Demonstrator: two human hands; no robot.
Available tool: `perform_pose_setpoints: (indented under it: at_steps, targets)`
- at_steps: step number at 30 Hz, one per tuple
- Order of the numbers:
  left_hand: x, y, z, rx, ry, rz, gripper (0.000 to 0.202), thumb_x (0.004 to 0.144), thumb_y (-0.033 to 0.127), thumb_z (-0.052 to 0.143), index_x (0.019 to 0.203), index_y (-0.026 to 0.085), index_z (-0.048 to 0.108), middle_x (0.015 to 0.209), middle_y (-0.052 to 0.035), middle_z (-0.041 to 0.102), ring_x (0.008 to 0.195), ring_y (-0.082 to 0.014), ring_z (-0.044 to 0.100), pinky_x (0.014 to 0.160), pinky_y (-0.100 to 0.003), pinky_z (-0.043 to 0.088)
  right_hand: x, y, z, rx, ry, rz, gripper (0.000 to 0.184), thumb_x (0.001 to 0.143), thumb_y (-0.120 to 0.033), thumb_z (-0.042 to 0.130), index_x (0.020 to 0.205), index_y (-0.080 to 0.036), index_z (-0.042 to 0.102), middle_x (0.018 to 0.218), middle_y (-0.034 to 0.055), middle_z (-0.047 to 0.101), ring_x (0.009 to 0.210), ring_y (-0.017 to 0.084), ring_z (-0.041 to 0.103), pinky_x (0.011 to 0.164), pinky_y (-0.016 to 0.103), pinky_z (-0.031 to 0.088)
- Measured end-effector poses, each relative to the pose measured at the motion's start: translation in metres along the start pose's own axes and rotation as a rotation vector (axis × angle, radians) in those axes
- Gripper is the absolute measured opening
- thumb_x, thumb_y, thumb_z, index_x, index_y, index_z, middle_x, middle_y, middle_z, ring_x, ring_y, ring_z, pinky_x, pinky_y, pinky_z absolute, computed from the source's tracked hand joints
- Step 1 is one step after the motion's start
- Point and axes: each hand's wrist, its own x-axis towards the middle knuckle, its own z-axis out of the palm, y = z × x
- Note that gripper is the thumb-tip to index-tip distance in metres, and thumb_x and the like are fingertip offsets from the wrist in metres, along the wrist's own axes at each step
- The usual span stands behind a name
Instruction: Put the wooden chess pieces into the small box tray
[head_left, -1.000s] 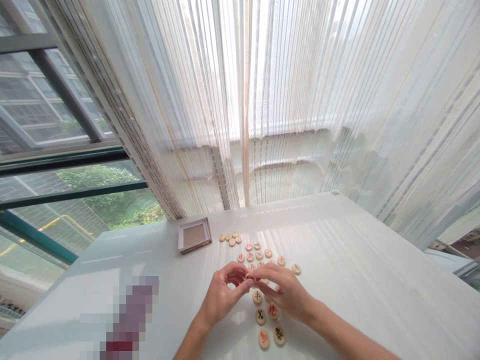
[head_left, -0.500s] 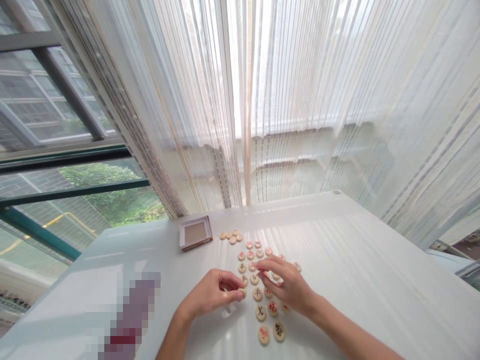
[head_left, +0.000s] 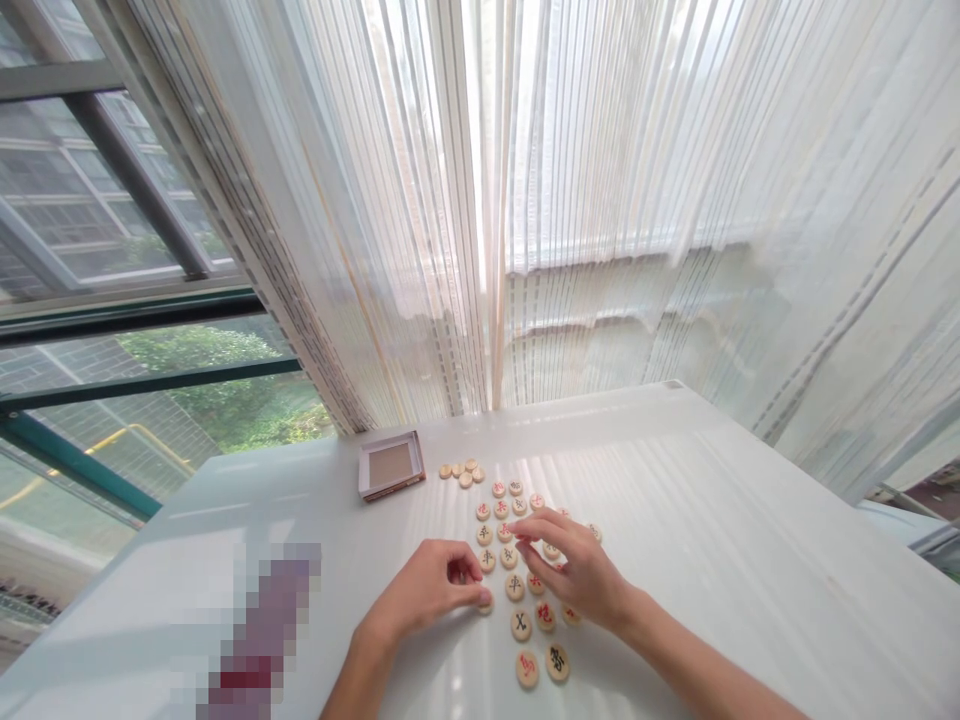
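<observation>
My left hand (head_left: 431, 592) is closed, with thumb and fingertips on a round wooden Chinese chess piece (head_left: 486, 604) that rests at the left side of the group. Above the middle of the laid-out pieces hovers my right hand (head_left: 579, 562), thumb and fingers apart and curved, hiding some pieces beneath it. Around both hands lie flat wooden discs with red or black characters, among them a black-marked piece (head_left: 521, 625), a red-marked piece (head_left: 527, 668) and another black-marked piece (head_left: 557, 662).
A shallow open box (head_left: 391, 466) stands near the table's far edge. Beside it sits a small cluster of several pieces (head_left: 466, 480). A pixelated purple patch (head_left: 262, 620) covers the table's left side. Sheer striped curtains (head_left: 600, 200) hang behind the white table (head_left: 712, 520).
My left hand has shifted slightly toward me with its piece, leaving the black-marked piece above it more exposed. My right hand stays nearly still.
</observation>
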Motion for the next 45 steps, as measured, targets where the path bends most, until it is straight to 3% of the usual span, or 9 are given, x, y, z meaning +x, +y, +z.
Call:
perform_pose_setpoints:
  at_steps: [6, 12, 28, 35, 45]
  targets:
    - [0.0001, 0.0028, 0.0025, 0.069, -0.009, -0.023, 0.025, 0.075, 0.040, 0.077, 0.080, 0.015, 0.077, 0.069, 0.0001, 0.066, 0.066, -0.0158, 0.054, 0.061, -0.025, 0.040, -0.0024, 0.0005, -0.0029, -0.006, -0.006, 0.001, 0.028, 0.098, -0.012, 0.059, 0.121, -0.026, 0.067, 0.102, 0.0057, 0.074, 0.087, 0.019, 0.072, 0.077, 0.031, 0.058]
    - [-0.0005, -0.0028, 0.0017, 0.069, -0.078, -0.015, 0.028, 0.067, 0.033, 0.083, 0.087, 0.017, 0.074, 0.075, 0.0014, 0.067, 0.068, -0.0151, 0.056, 0.062, -0.024, 0.041, 0.0002, -0.0014, -0.0051, 0.019, -0.003, 0.010, 0.028, 0.099, -0.012, 0.058, 0.121, -0.026, 0.067, 0.103, 0.0063, 0.073, 0.086, 0.019, 0.071, 0.076, 0.030, 0.059]
    - [-0.0025, -0.0036, 0.0018, 0.144, -0.038, 0.016, 0.024, 0.072, 0.033, 0.081, 0.091, 0.020, 0.076, 0.076, 0.0017, 0.072, 0.069, -0.0161, 0.062, 0.063, -0.024, 0.043, 0.0021, -0.0031, -0.0046, 0.017, -0.017, 0.033, 0.025, 0.100, -0.014, 0.057, 0.119, -0.025, 0.067, 0.101, 0.0061, 0.073, 0.087, 0.020, 0.070, 0.077, 0.032, 0.058]
    - [-0.0035, -0.0015, 0.0006, 0.119, -0.055, 0.023, 0.023, 0.073, 0.033, 0.079, 0.092, 0.020, 0.075, 0.075, 0.0022, 0.071, 0.068, -0.0155, 0.061, 0.062, -0.023, 0.043, 0.0032, -0.0074, -0.0058, 0.001, -0.025, 0.049, 0.023, 0.100, -0.015, 0.056, 0.117, -0.025, 0.068, 0.098, 0.0056, 0.073, 0.083, 0.019, 0.070, 0.070, 0.028, 0.058]
    - [-0.0029, -0.0034, 0.0021, 0.123, -0.066, 0.022, 0.022, 0.075, 0.030, 0.075, 0.094, 0.019, 0.075, 0.072, 0.0026, 0.068, 0.066, -0.0141, 0.059, 0.061, -0.022, 0.042, 0.0025, -0.0040, -0.0047, -0.011, -0.031, 0.046, 0.023, 0.100, -0.016, 0.056, 0.118, -0.024, 0.068, 0.097, 0.0061, 0.074, 0.084, 0.020, 0.070, 0.075, 0.031, 0.058]
